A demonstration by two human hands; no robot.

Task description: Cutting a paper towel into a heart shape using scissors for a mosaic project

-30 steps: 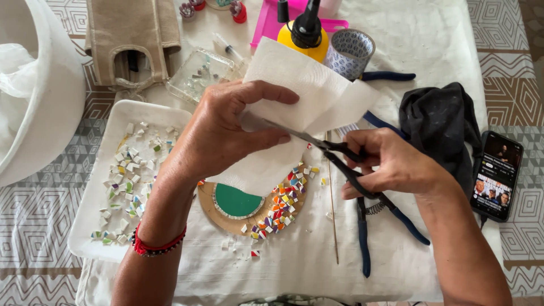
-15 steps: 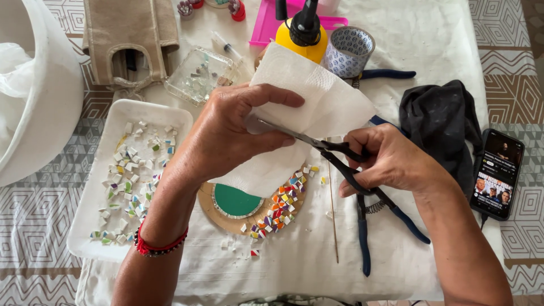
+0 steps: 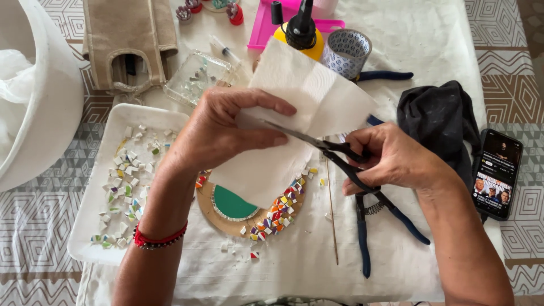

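Both hands work above the table (image 3: pixel 396 34): the left hand (image 3: pixel 224 130) pinches a white paper towel (image 3: pixel 300 107) between thumb and fingers, holding it up over a half-round mosaic piece (image 3: pixel 249 207), while the right hand (image 3: pixel 396 158) is closed through the handles of black scissors (image 3: pixel 323 144), whose blades bite into the towel's edge. Blue-handled nippers (image 3: pixel 391 226) lie beneath the right hand, and a white tray (image 3: pixel 93 226) of tile chips sits under the left wrist.

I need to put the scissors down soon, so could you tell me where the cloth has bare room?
Bare cloth lies below the mosaic piece, between the white tray and the blue-handled pliers. Another patch lies beyond the dark rag, top right. Around the glue bottle it is crowded.
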